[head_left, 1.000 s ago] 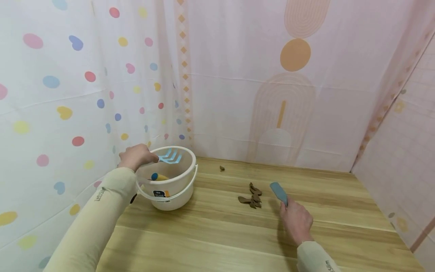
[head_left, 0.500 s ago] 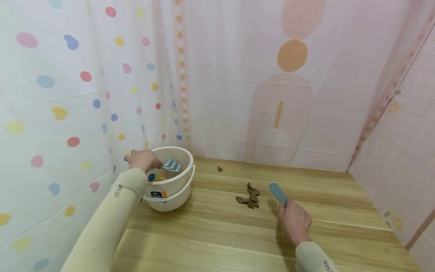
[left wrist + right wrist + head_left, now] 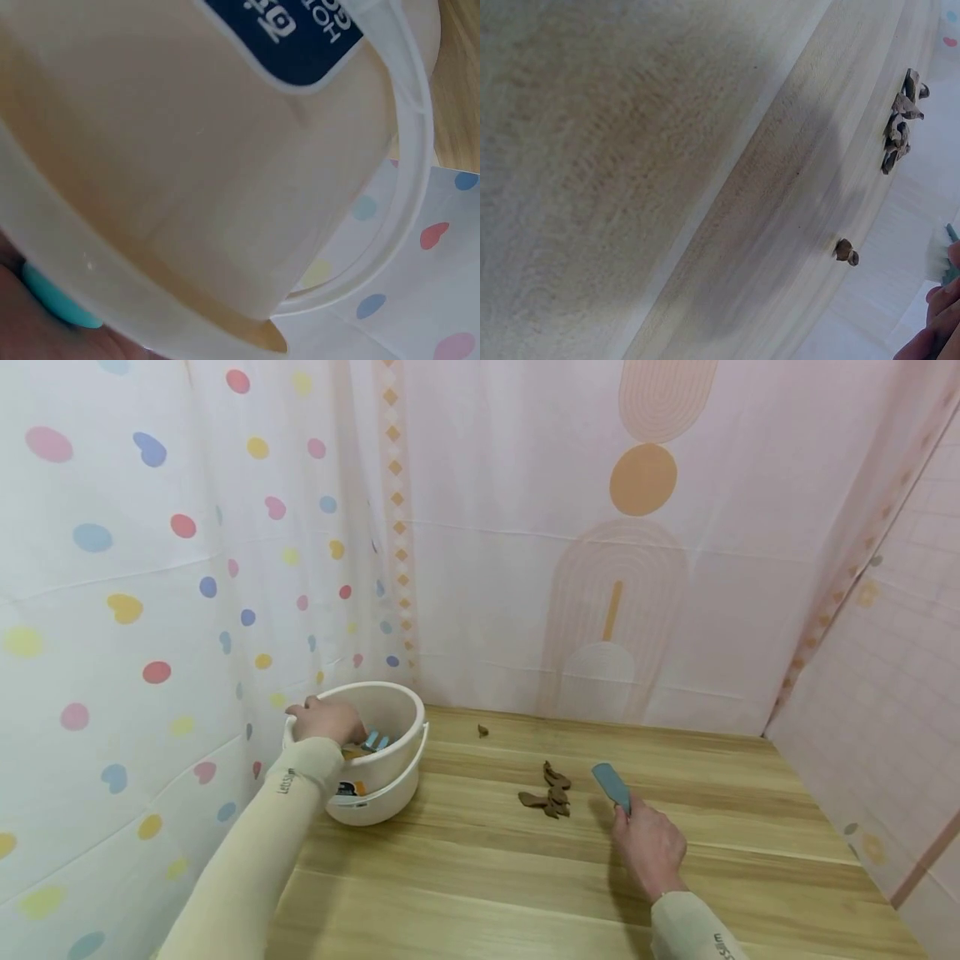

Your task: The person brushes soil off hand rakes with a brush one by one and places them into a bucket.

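My left hand (image 3: 330, 722) reaches over the near-left rim of a white bucket (image 3: 390, 762). It grips a light-blue hand rake (image 3: 377, 741), whose tines sit inside the bucket. In the left wrist view part of a turquoise handle (image 3: 56, 296) shows by the fingers, behind the bucket's rim. My right hand (image 3: 651, 847) holds a blue-grey tool (image 3: 612, 785) with a flat, wide end, raised over the table; its exact kind is unclear. Left of this tool lies a small heap of dry brown leaves (image 3: 555, 795). One small leaf piece (image 3: 483, 730) lies farther back.
Inside the bucket is something yellow (image 3: 351, 752), mostly hidden by the left hand. The bucket's white handle (image 3: 397, 789) hangs down its front. A dotted curtain (image 3: 187, 610) closes in the left, and a pale curtain (image 3: 502, 610) hangs behind the wooden table (image 3: 465, 868).
My left hand has moved right and down, lowering the hand rake from above the rim into the bucket. The right hand stays almost where it was, still holding its tool.
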Motion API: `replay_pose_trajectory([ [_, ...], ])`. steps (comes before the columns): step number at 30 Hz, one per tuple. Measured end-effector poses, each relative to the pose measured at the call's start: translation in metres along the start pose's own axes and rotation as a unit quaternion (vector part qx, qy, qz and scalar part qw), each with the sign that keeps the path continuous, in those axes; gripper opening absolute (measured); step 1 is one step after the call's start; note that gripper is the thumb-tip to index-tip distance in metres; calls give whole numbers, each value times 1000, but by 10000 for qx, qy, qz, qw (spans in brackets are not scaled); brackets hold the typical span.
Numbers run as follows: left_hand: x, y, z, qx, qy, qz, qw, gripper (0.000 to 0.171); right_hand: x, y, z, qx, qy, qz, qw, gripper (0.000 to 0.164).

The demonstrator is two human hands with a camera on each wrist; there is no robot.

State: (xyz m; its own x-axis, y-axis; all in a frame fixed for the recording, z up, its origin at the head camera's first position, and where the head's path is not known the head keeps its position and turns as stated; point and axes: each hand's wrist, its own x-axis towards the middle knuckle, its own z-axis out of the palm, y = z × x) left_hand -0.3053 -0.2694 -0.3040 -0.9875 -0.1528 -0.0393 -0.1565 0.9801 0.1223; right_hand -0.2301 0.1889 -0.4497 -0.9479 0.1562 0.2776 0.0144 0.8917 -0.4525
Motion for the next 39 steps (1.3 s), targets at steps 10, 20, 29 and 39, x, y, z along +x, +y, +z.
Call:
replay_pose_trajectory([
  [10, -13, 3, 0, 276, 65, 181, 9994, 20, -1, -4, 0, -27, 86, -109, 9999, 21],
  [20, -8, 5, -10, 179, 413, 252, 9987, 29, -3, -5, 0, -69, -35, -118, 9999, 22],
  [29, -10, 43, -20, 53, 1298, 634, 9895, 25, -6, -10, 2, -50, -387, 81, 9992, 29],
  [39, -39, 87, -7, 416, 1778, 1253, 9752, 31, -17, -15, 13, 164, -815, 359, 9959, 35],
])
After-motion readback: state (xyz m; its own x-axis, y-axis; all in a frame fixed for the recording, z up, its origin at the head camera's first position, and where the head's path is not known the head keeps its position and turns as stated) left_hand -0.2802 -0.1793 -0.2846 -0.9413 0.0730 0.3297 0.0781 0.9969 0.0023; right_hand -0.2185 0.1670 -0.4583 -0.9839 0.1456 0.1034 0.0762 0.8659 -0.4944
